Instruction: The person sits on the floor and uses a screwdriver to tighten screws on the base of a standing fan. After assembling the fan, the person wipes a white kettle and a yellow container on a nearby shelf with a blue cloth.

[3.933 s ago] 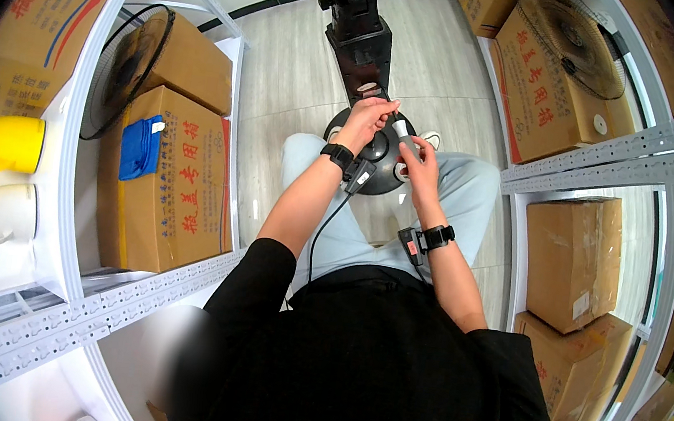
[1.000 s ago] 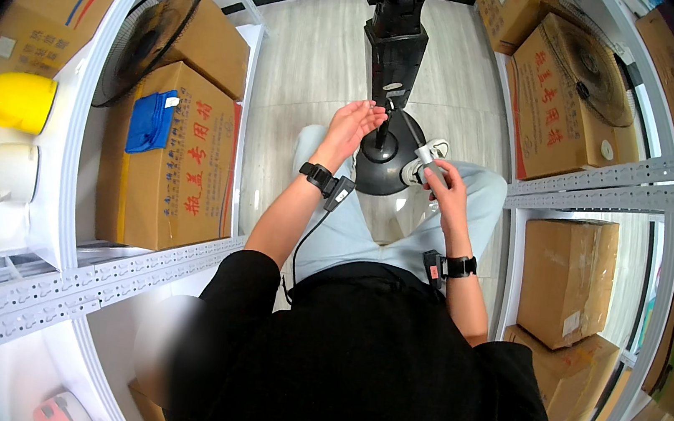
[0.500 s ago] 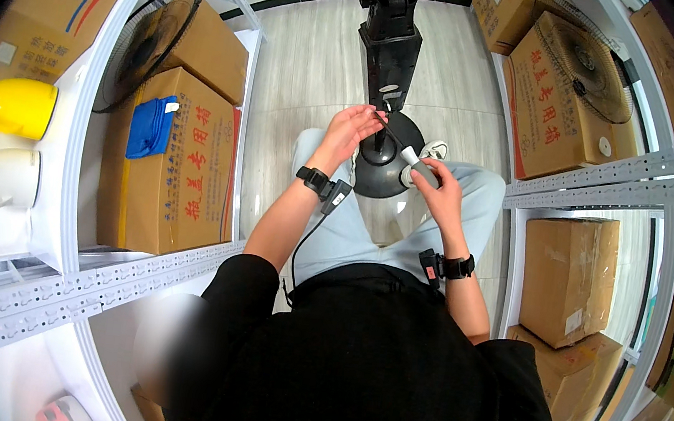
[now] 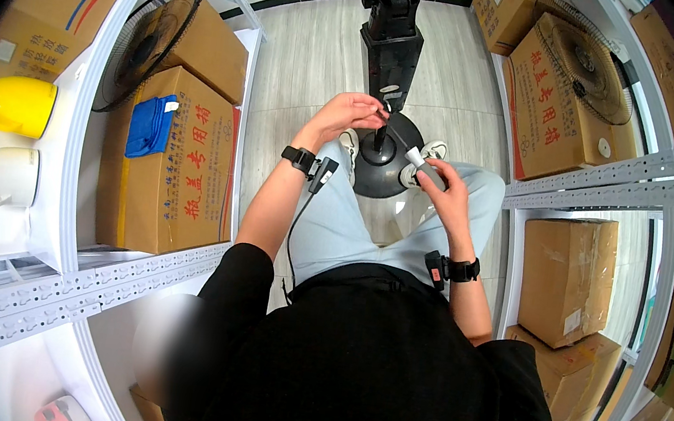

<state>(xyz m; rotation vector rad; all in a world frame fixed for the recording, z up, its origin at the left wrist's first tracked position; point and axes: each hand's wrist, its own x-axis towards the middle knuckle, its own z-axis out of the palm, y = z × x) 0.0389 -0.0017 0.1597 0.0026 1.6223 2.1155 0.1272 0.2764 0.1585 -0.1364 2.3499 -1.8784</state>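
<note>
A black pedestal fan stand (image 4: 392, 53) rises in front of me, its round base (image 4: 376, 180) on the floor between my feet. My right hand (image 4: 445, 197) is closed around the grey handle of what looks like a screwdriver (image 4: 413, 156), with a white collar and a thin dark shaft pointing up-left at the stand. Close to the lower part of the column, my left hand (image 4: 355, 114) has its fingers drawn together in a pinch near the shaft's far end. Whatever is between those fingertips is too small to make out.
Shelving with cardboard boxes (image 4: 173, 207) flanks me on the left, holding a fan grille (image 4: 149, 44) and a blue cloth (image 4: 152, 127). Yellow (image 4: 20, 106) and white (image 4: 4, 176) containers sit further left. On the right shelves are more boxes (image 4: 569, 277) and another grille (image 4: 587, 60).
My left forearm has shifted a little left and forward, and the fingers of that hand have come closer together. My right hand has moved slightly to the right, still holding the screwdriver.
</note>
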